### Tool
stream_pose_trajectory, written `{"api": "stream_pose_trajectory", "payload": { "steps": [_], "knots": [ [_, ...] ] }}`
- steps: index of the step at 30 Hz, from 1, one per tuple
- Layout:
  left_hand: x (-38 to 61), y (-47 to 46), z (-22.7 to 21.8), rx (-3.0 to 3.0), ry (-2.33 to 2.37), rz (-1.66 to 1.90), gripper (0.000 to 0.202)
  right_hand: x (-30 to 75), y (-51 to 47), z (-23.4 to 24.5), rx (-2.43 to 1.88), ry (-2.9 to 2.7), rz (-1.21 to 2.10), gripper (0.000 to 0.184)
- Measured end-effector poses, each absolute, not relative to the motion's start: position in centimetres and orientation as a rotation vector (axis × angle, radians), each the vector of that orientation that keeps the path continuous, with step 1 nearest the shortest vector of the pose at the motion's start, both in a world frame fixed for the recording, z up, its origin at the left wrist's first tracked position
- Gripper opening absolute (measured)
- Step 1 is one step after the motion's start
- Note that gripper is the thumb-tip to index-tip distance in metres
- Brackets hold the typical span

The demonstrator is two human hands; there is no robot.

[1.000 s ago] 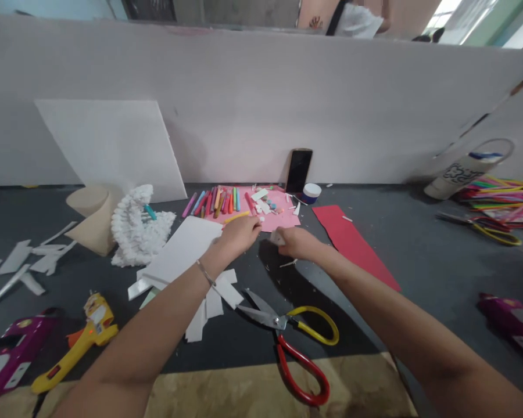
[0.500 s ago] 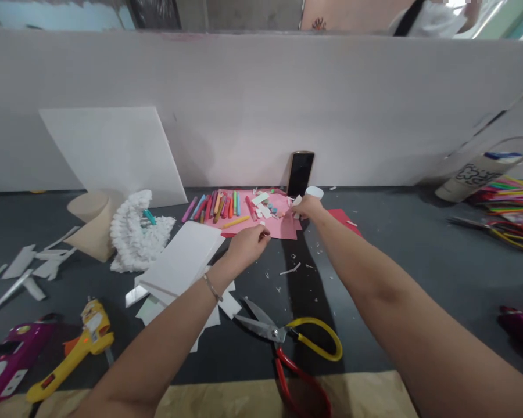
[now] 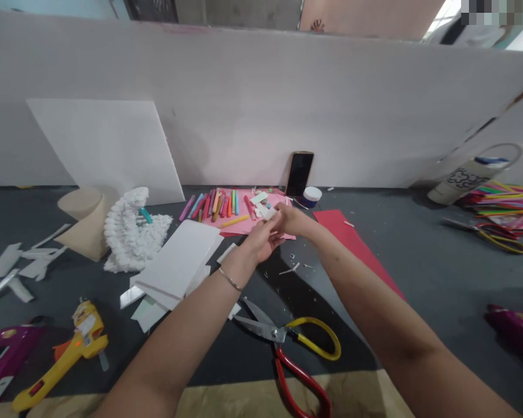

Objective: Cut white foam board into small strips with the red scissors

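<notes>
My hands meet over the front of a pink sheet [image 3: 285, 234]. My right hand [image 3: 293, 220] is closed, its fingertips at a small white piece [image 3: 269, 214]. Against those fingertips lies the thumb of my left hand [image 3: 264, 239]; its other fingers curl below, and what they hold, if anything, is hidden. Several coloured sticks like crayons or pastels [image 3: 218, 206] lie on the pink sheet, with white scraps [image 3: 258, 198] beside them. Nearer me, large scissors [image 3: 275, 334] with one yellow and one red handle lie spread apart on the dark table.
White sheets [image 3: 181, 255] and a fluffy white piece [image 3: 135, 232] lie left, near a yellow glue gun [image 3: 65, 357]. A phone [image 3: 300, 174] leans on the wall beside a small jar [image 3: 312, 197]. Red paper [image 3: 353, 247] lies under my right forearm; a tumbler [image 3: 466, 180] stands far right.
My right hand has moved left from beside the jar to meet my left hand, which shifted slightly right. The jar and more of the red paper now show.
</notes>
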State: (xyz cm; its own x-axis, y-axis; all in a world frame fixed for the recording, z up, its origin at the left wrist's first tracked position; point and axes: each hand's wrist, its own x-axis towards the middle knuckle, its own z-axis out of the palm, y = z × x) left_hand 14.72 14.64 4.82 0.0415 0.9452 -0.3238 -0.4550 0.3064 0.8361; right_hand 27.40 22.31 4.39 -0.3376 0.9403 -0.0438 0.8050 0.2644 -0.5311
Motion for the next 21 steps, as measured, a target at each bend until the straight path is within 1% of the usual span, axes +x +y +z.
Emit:
{"api": "stream_pose_trajectory", "payload": {
  "steps": [3, 4, 6, 9, 13, 15, 21],
  "knots": [
    [14.2, 15.5, 4.3, 0.410, 0.998, 1.239, 0.010, 27.6, 22.2, 5.2, -1.517, -2.340, 0.820, 0.055],
    [13.7, 15.6, 4.3, 0.362, 0.996, 1.255, 0.013, 28.1, 22.8, 5.4, -1.538, -2.340, 0.829, 0.054],
    [12.2, 15.5, 4.5, 0.304, 0.992, 1.283, 0.017, 29.5, 24.5, 5.5, -1.652, -2.316, 0.797, 0.045],
    [9.3, 14.6, 5.8, 0.318, 0.977, 1.310, 0.018, 31.0, 27.3, 4.7, -1.890, -2.277, 0.634, 0.035],
    [6.2, 13.0, 8.2, 0.498, 1.024, 1.323, 0.014, 30.9, 28.9, 2.8, -2.110, -2.277, 0.410, 0.037],
    [5.7, 12.5, 8.7, 0.640, 1.106, 1.293, 0.012, 30.6, 29.2, 2.4, -2.176, -2.291, 0.344, 0.037],
    [8.0, 13.9, 7.0, 1.232, 1.450, 1.044, 0.014, 30.2, 31.1, 3.1, -2.209, -2.348, 0.286, 0.035]
  ]
}}
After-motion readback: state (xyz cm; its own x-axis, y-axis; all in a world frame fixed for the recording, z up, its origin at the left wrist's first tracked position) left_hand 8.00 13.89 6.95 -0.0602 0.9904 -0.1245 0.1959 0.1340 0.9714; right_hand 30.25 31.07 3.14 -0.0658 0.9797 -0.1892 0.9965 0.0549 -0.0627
